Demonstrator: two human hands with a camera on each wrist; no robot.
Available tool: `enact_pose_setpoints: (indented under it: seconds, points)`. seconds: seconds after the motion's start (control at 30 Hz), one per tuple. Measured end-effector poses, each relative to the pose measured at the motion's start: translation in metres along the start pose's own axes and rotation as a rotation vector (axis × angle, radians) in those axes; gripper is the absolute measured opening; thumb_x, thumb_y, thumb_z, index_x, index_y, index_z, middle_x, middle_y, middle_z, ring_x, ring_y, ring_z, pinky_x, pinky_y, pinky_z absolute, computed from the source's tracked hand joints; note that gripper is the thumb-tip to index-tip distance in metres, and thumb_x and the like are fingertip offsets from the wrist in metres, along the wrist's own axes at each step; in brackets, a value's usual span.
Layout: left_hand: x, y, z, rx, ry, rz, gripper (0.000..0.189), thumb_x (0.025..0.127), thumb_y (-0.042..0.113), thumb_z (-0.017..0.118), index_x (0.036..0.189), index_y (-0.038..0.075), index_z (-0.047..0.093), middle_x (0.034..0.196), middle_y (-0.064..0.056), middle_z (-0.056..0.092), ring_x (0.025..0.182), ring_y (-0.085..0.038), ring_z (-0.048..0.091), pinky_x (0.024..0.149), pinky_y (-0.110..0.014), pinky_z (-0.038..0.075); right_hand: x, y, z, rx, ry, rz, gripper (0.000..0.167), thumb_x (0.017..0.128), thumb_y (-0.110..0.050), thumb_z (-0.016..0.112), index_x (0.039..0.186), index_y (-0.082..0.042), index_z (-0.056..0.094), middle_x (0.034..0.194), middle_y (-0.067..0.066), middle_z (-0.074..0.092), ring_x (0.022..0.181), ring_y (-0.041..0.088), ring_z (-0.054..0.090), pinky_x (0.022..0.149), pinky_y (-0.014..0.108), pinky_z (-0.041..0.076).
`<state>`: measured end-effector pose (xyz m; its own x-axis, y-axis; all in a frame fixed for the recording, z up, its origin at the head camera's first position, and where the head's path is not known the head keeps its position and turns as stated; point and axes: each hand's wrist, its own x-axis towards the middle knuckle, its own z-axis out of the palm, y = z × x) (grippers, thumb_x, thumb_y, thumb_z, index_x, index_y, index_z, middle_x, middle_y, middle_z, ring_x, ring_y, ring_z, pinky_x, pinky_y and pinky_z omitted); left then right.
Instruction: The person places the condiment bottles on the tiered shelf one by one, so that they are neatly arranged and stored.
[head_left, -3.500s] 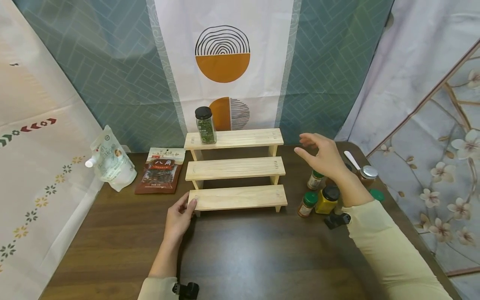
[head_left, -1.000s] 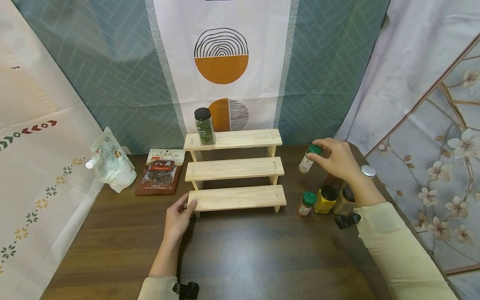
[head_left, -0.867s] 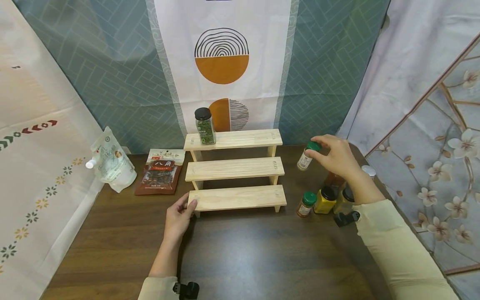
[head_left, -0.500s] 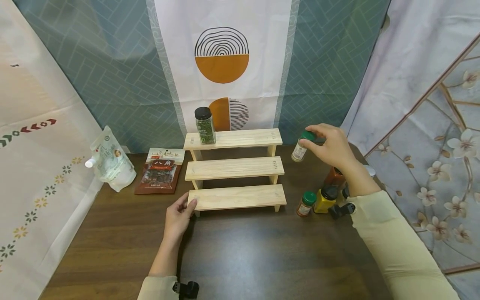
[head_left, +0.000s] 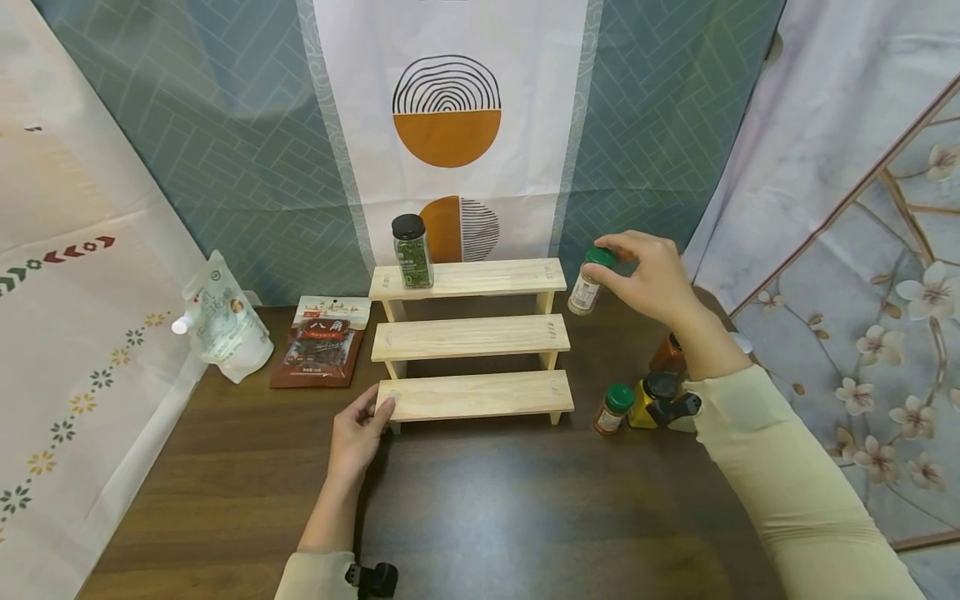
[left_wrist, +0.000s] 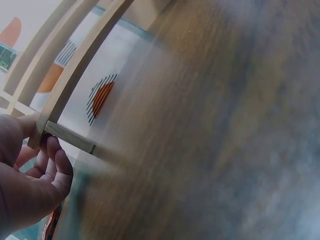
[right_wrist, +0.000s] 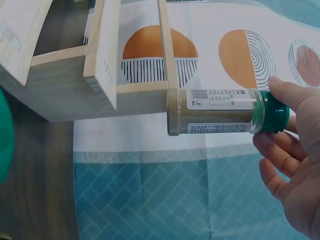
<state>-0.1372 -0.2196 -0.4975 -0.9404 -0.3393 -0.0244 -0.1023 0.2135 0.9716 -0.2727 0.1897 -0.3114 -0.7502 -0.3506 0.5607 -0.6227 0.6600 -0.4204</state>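
A three-tier wooden shelf (head_left: 472, 396) stands on the table, and a black-capped jar of green herbs (head_left: 412, 254) sits at the left of its top tier. My left hand (head_left: 357, 437) pinches the left end of the bottom tier between thumb and fingers, as the left wrist view also shows (left_wrist: 37, 180). Off the shelf's right side, my right hand (head_left: 651, 275) holds a spice jar (head_left: 585, 293) by its green cap. In the right wrist view the jar (right_wrist: 215, 111) is clear, with brownish powder and a white label. It is tilted slightly and lifted off the table.
Right of the shelf stand a green-capped jar (head_left: 613, 410), a black-capped yellow jar (head_left: 651, 400) and a reddish jar (head_left: 669, 354), with others partly hidden by the right forearm. On the left are a brown spice packet (head_left: 318, 346) and a white spouted pouch (head_left: 228, 321).
The right hand, empty at first, took hold of the green-capped spice jar and has carried it up and left toward the shelf's top tier. The left hand has stayed put.
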Motion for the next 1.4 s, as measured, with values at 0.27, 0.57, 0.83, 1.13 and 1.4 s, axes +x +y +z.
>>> enact_pose_setpoints:
  seconds: [0.27,0.57,0.83,1.13,1.4]
  points:
    - [0.0,-0.001,-0.001,-0.005,-0.003,-0.011,0.049,0.099,0.017,0.069,0.142,-0.002,0.056,0.092,-0.013,0.065,0.072,-0.008,0.057,0.062,-0.02,0.049,0.014,-0.011,0.009,0.03,0.013,-0.058,0.038,0.087,-0.02,0.082,0.118,-0.002,0.072,0.105,0.014,0.073,0.083,0.03,0.062,0.075,0.045,0.049]
    - [0.0,-0.001,-0.002,-0.007,0.002,-0.014,0.05,0.099,0.019,0.069,0.142,-0.003,0.056,0.092,-0.013,0.066,0.072,-0.007,0.058,0.063,-0.019,0.049,0.035,-0.026,0.029,0.109,0.02,-0.111,0.035,0.087,-0.017,0.083,0.115,0.001,0.073,0.098,0.013,0.073,0.075,0.029,0.063,0.068,0.045,0.051]
    - [-0.001,-0.001,-0.003,-0.008,-0.004,-0.013,0.05,0.099,0.02,0.069,0.142,-0.002,0.056,0.095,-0.016,0.064,0.074,-0.008,0.057,0.064,-0.019,0.05,0.05,-0.035,0.049,0.167,-0.004,-0.1,0.037,0.088,-0.018,0.081,0.118,0.002,0.071,0.102,0.014,0.071,0.079,0.029,0.064,0.07,0.044,0.053]
    - [-0.001,-0.002,-0.003,-0.015,-0.022,-0.022,0.051,0.099,0.021,0.069,0.143,-0.001,0.056,0.093,-0.012,0.062,0.073,-0.009,0.057,0.065,-0.021,0.05,0.061,-0.046,0.068,0.185,-0.012,-0.003,0.038,0.091,-0.023,0.079,0.122,-0.003,0.072,0.109,0.012,0.071,0.083,0.026,0.066,0.067,0.037,0.053]
    - [0.001,-0.002,-0.001,-0.029,-0.012,-0.003,0.05,0.098,0.02,0.07,0.142,-0.001,0.057,0.093,-0.014,0.062,0.074,-0.009,0.057,0.064,-0.019,0.05,0.074,-0.057,0.081,0.187,0.007,0.003,0.038,0.091,-0.026,0.079,0.122,-0.004,0.071,0.105,0.01,0.071,0.085,0.025,0.065,0.073,0.036,0.049]
